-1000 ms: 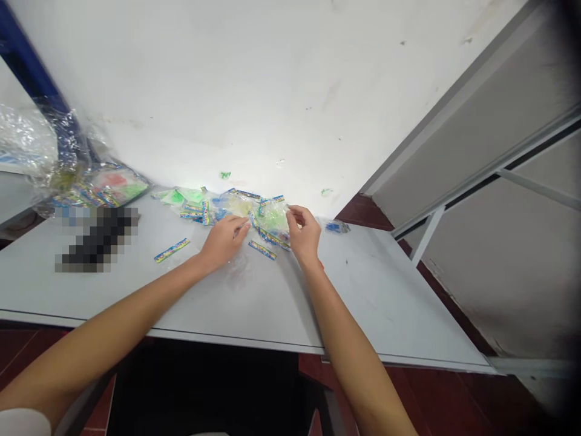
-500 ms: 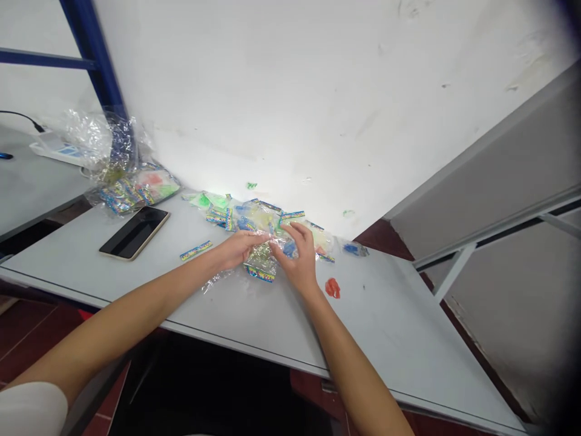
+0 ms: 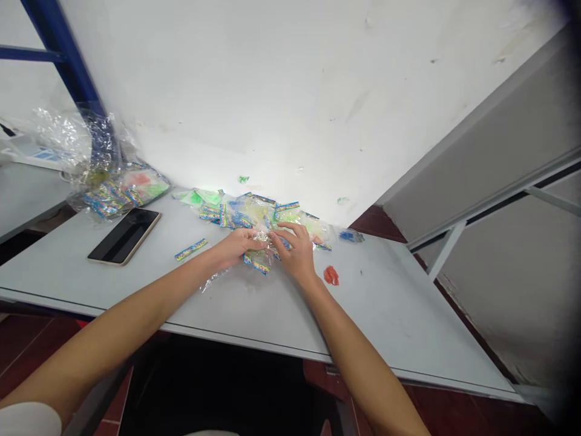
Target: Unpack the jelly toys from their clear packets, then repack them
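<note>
Both my hands meet over one small clear plastic packet [image 3: 259, 257] with a colourful header strip, on the grey table [image 3: 254, 303]. My left hand [image 3: 236, 247] pinches the packet's top from the left, fingers closed. From the right, my right hand [image 3: 294, 251] grips the same packet with curled fingers. Just behind them lies a pile of several similar packets [image 3: 245, 212] holding green, blue and yellowish pieces.
A dark phone [image 3: 124, 236] lies face up at the left. One loose header strip [image 3: 191, 249] and a small red piece [image 3: 331, 275] lie on the table. A crumpled clear bag of packets [image 3: 113, 181] sits by a blue post. White wall behind; grey shelving at right.
My hands have drawn one packet out of the pile toward me and closed on it together. The red piece came into view by my right wrist. The camera view shifted.
</note>
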Available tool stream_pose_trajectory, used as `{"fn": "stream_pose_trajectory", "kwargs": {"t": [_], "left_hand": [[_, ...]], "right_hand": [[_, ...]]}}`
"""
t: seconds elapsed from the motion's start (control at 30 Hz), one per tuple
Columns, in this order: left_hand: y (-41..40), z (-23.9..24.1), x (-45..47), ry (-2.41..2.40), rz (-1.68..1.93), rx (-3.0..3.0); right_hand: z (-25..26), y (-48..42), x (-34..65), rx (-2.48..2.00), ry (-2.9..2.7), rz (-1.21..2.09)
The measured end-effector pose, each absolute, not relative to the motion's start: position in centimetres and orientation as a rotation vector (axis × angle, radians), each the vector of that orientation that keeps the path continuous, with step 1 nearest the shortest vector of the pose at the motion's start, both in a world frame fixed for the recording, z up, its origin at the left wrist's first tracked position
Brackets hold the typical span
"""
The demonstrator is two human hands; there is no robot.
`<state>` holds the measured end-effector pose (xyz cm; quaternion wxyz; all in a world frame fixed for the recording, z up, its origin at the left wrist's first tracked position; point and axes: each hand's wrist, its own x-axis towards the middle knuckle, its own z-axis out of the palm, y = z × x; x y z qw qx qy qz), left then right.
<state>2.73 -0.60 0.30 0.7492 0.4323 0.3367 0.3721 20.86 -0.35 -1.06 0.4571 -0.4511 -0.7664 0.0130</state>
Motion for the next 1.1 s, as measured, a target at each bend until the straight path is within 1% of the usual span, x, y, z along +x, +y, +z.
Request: {"fn": "stream_pose_trajectory", "kwargs": {"t": [0.13, 0.27, 0.53, 0.8, 0.87, 1.1], "left_hand": [[-0.5, 0.0, 2.8, 0.767, 0.843, 0.988], [-0.3, -0.2, 2.6, 0.751, 0.926, 0.962], [-0.1, 0.1, 2.6, 0.807, 1.025, 0.872], [-0.1, 0.1, 2.6, 0.848, 1.053, 0.848], [-0.1, 0.1, 2.6, 0.869, 1.065, 0.816], [0.1, 0.2, 2.7, 0.937, 1.123, 0.817]], "right_hand": [[-0.8, -0.3, 21.1, -1.119, -1.860, 0.055], [-0.5, -0.3, 21.3, -1.171, -1.715, 0.070], [-0.5, -0.2, 21.6, -1.335, -1.491, 0.310], [-1.4, 0.4, 21.9, -1.171, -1.625, 0.251], [-1.4, 0.4, 21.7, -1.173, -1.621, 0.359], [-1.2, 0.3, 21.3, -1.214, -1.416, 0.937]]}}
